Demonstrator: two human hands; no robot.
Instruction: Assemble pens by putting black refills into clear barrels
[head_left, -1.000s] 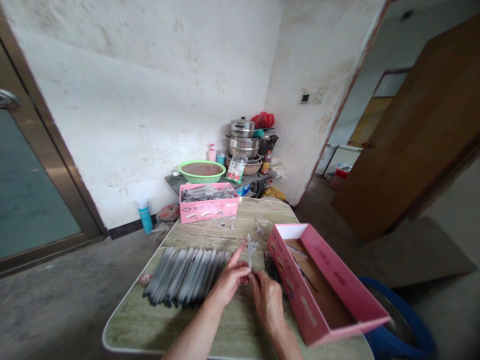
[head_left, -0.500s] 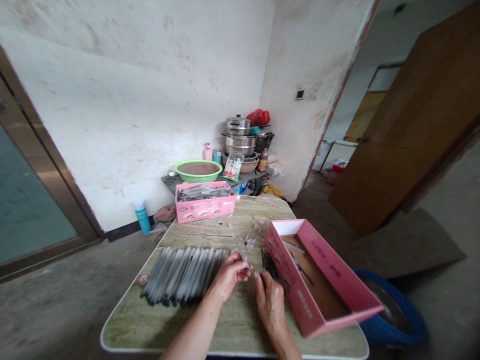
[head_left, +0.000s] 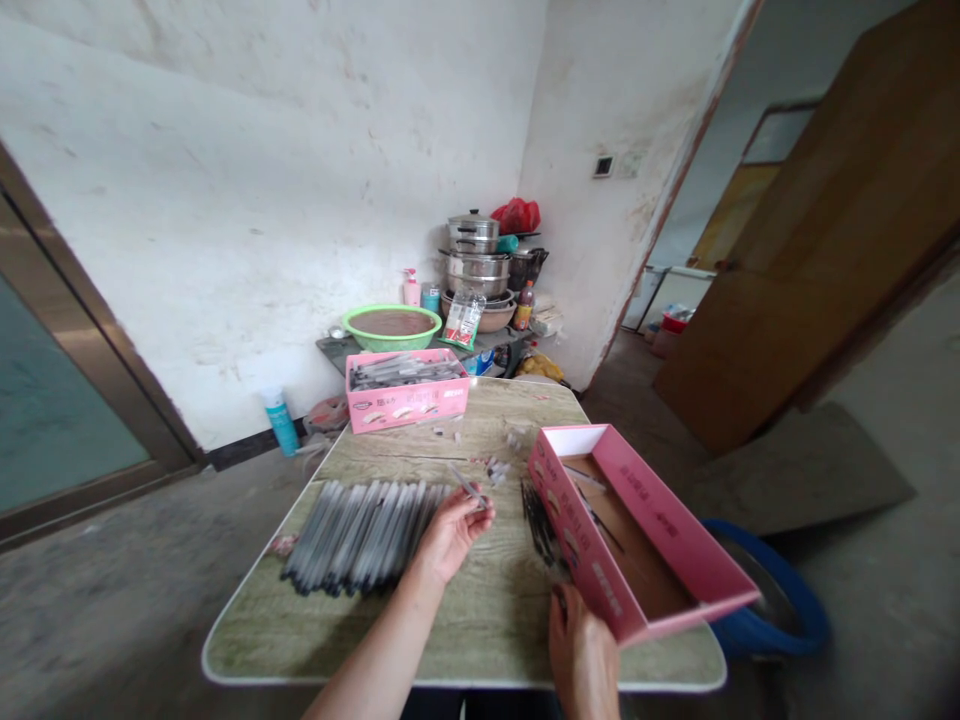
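My left hand point(head_left: 454, 530) pinches a slim clear pen point(head_left: 466, 485) between thumb and fingers, its far end tilted up to the left. Left of that hand, a row of similar clear pens point(head_left: 360, 535) with dark ends lies side by side. My right hand point(head_left: 581, 635) is low over the table by the near corner of an open pink box point(head_left: 585, 520). Its fingers are curled, and what they hold, if anything, is hidden. Thin black sticks point(head_left: 538, 520) lie in a loose bunch just beyond it, along the box.
A second pink box point(head_left: 409, 405), full of clear pens, stands at the table's far edge. Small clear caps point(head_left: 496, 470) are scattered mid-table. Behind are a green basin point(head_left: 394, 330) and stacked pots point(head_left: 476, 265). A blue tub point(head_left: 806, 620) is on the floor at right.
My right hand has moved away from my left, back toward me and to the right, beside the box corner. My left hand keeps the pen, which now tilts lower.
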